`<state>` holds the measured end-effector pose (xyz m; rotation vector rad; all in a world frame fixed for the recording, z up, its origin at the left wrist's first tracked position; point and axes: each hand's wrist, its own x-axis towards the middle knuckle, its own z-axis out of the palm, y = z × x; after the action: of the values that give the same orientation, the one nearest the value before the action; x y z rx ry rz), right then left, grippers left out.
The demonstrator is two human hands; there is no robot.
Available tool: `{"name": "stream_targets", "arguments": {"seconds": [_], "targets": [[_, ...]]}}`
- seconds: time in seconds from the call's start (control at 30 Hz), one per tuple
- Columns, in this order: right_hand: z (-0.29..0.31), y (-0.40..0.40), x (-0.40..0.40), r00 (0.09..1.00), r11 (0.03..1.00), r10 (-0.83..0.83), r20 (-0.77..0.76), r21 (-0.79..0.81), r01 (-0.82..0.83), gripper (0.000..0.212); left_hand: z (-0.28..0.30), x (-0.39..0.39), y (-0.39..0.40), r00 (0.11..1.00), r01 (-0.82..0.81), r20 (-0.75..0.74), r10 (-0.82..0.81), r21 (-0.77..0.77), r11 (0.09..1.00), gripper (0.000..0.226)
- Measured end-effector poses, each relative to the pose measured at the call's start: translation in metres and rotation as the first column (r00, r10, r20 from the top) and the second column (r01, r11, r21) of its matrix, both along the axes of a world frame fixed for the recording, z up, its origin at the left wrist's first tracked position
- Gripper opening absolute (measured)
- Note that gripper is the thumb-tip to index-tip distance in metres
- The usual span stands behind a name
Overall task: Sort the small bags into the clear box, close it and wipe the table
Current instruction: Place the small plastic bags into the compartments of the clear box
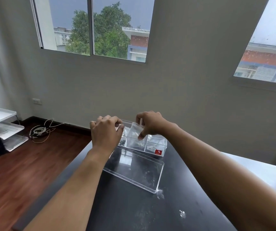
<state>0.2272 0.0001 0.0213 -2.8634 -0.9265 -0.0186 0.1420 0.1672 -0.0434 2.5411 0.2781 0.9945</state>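
Nearest us on the black worktop (125,205), the lid (133,170) lies flat. Beyond it stands the clear box (155,147); our left hand (106,130) grips its left rim, our right hand (150,124) pinches a small bag (134,134) over its middle compartment.

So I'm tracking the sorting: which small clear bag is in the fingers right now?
The small clear plastic bag over the clear box's middle compartment, pinched by the right hand; another already lies in the right compartment.
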Motion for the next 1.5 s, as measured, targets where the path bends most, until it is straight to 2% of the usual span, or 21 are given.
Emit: {"name": "stream_targets", "arguments": {"seconds": [0.07,0.17,0.27,0.4,0.6,0.67,0.73,0.8,0.87,0.97,1.1,1.2,1.3,1.37,1.5], "targets": [[0.004,0.0,0.001,0.993,0.995,-0.016,-0.115,0.093,0.027,0.063,0.001,-0.001,-0.002,1.0,0.012,0.006,-0.012,0.006,1.0,0.016],[0.015,-0.006,0.003,0.964,0.977,0.01,-0.266,0.208,0.048,0.054,0.001,0.0,-0.005,0.999,0.048,-0.014,-0.048,0.005,0.999,0.019],[0.018,-0.012,0.004,0.96,0.976,0.027,-0.279,0.214,0.034,0.037,-0.002,0.0,-0.006,0.997,0.074,-0.022,-0.074,-0.001,0.997,0.017],[0.005,-0.014,0.004,0.987,0.989,0.02,-0.156,0.15,0.004,0.02,-0.004,0.001,-0.007,0.995,0.093,-0.016,-0.094,-0.028,0.995,0.014],[-0.005,-0.011,-0.007,0.984,0.995,0.042,0.172,0.079,-0.057,0.045,-0.005,0.002,-0.008,0.996,0.091,-0.008,-0.091,-0.018,0.996,0.014],[-0.006,-0.011,-0.014,0.942,0.995,0.084,0.324,0.019,-0.095,0.043,-0.005,0.002,-0.009,0.995,0.097,-0.003,-0.097,-0.006,0.995,0.014],[-0.01,-0.012,-0.019,0.92,0.989,0.144,0.363,-0.01,-0.15,0.033,-0.005,0.003,-0.01,0.991,0.136,-0.008,-0.136,-0.008,0.991,0.014],[-0.016,-0.014,-0.021,0.927,0.98,0.199,0.317,-0.056,-0.191,0.022,-0.005,0.003,-0.013,0.983,0.184,-0.021,-0.185,-0.015,0.983,0.02],[-0.017,-0.015,-0.018,0.955,0.98,0.19,0.226,-0.103,-0.171,0.02,-0.005,0.003,-0.014,0.975,0.217,-0.041,-0.217,-0.006,0.976,0.028],[-0.013,-0.014,-0.013,0.991,0.985,0.118,0.058,-0.137,-0.109,0.033,-0.007,0.003,-0.014,0.969,0.235,-0.078,-0.233,0.019,0.972,0.036],[-0.008,-0.008,-0.011,0.992,0.971,0.116,-0.053,-0.203,-0.124,0.055,-0.011,0.005,-0.014,0.966,0.241,-0.111,-0.234,0.05,0.969,0.043],[-0.003,-0.003,-0.013,0.989,0.953,0.094,-0.111,-0.277,-0.122,0.055,-0.012,0.006,-0.014,0.966,0.24,-0.112,-0.233,0.06,0.969,0.045],[0.0,0.0,-0.015,0.99,0.952,0.075,-0.123,-0.287,-0.108,0.052,-0.012,0.005,-0.014,0.965,0.244,-0.111,-0.236,0.058,0.968,0.044],[-0.002,-0.003,-0.017,0.992,0.968,0.068,-0.11,-0.232,-0.092,0.053,-0.012,0.005,-0.013,0.965,0.248,-0.105,-0.242,0.048,0.968,0.044],[-0.009,-0.026,-0.027,0.996,0.995,0.075,0.047,-0.063,-0.072,0.042,-0.012,0.005,-0.014,0.967,0.247,-0.078,-0.243,0.046,0.968,0.04]]}}
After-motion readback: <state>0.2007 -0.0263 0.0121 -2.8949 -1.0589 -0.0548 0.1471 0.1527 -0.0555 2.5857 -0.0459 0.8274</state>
